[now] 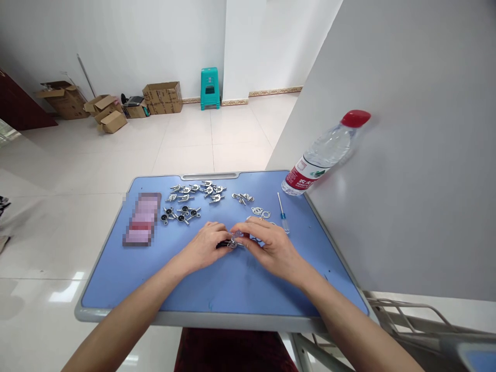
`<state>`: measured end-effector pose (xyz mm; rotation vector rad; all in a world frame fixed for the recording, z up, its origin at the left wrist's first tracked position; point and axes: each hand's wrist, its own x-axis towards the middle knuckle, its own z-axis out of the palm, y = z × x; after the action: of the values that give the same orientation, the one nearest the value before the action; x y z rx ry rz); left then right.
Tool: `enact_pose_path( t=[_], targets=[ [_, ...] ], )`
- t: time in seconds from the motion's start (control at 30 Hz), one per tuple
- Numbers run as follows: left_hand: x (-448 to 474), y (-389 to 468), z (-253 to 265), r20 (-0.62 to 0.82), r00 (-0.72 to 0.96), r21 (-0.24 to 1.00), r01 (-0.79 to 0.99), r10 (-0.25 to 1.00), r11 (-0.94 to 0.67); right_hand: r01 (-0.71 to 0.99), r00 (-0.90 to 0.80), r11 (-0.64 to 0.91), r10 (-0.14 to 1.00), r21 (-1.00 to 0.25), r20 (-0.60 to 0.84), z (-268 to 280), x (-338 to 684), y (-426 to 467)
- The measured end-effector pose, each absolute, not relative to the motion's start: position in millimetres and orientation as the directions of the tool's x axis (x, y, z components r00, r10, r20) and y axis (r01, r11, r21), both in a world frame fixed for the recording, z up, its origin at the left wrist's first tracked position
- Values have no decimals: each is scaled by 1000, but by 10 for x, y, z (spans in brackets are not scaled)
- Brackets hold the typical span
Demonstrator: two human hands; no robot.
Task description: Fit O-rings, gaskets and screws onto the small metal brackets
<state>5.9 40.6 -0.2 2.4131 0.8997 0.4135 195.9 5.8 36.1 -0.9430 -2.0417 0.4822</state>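
Observation:
Over the middle of the blue table (232, 294), my left hand (209, 243) is closed round a small metal part (231, 243) with a dark section. My right hand (267, 243) meets it from the other side, its thumb and fingers pinching a small clear piece (237, 235) against the part. The fingers hide much of both. Beyond my left hand lie several metal parts with black round centres (181, 218). Farther back are several silver U-shaped metal pieces (209, 190). Flat metal plates with holes (260, 211) lie just past my right hand, partly covered by it.
A screwdriver (284, 219) with a blue and clear handle lies right of the plates. Small metal pieces (243, 197) sit behind them. A red-capped water bottle (321, 155) stands at the back right by a grey panel (406, 170). A blurred pinkish object (143, 217) lies left.

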Motion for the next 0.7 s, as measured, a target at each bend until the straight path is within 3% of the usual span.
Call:
enact_pose_path(
  t=[0.4,0.7],
  targets=[
    [70,395,28,107,734,560,513,671,-651,462,-359,638,769,-615,529,334,1908,38],
    [46,408,4,128,756,571,473,642,-671,358,-351,543,832,-760,430,341,1951,55]
  ],
)
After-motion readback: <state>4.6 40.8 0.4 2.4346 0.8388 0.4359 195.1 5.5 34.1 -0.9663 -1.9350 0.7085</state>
